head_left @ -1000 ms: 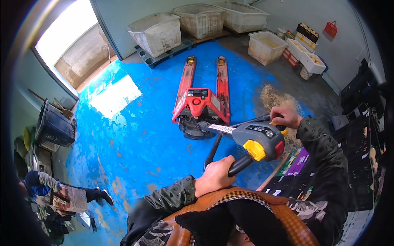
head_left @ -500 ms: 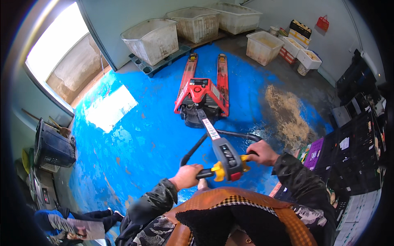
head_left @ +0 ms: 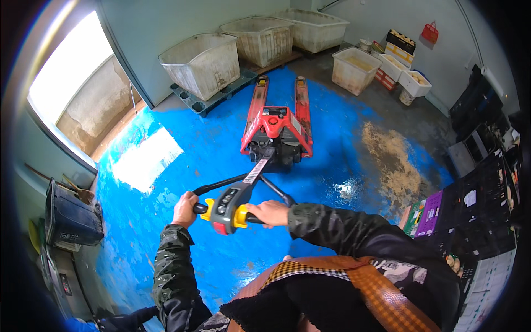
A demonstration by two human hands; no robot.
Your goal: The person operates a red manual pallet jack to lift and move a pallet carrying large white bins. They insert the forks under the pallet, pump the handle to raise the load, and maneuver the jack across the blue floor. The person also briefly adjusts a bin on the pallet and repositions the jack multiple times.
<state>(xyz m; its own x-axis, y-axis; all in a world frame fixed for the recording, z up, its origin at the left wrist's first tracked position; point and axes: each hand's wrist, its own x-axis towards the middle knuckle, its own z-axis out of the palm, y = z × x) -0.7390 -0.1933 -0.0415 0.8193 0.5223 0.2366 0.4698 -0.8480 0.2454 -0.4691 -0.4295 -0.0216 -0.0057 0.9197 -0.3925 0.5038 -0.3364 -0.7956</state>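
Note:
A red pallet jack (head_left: 275, 126) stands ahead of me on the blue floor, its two forks pointing away toward the tubs. Its grey control handle (head_left: 230, 200), with yellow levers and a red end button, tilts toward me and to the left. My left hand (head_left: 185, 209) is wrapped round the black grip on the left side of the handle. On the opposite grip, my right hand (head_left: 269, 213) is closed, with its thumb by the yellow lever. A black bar loop runs below the handle head, and nothing lies on the forks.
Large stained white tubs (head_left: 207, 63) stand along the back wall, the left one on a green pallet (head_left: 202, 101). A smaller white bin (head_left: 354, 71) and foam boxes (head_left: 414, 83) sit back right. Black crates (head_left: 462, 193) line the right; a dark bin (head_left: 72, 213) stands left near the bright doorway.
Both my hands have swung the handle from right of centre over to the left. The jack's body has turned slightly. The person at lower left has mostly slipped out of view.

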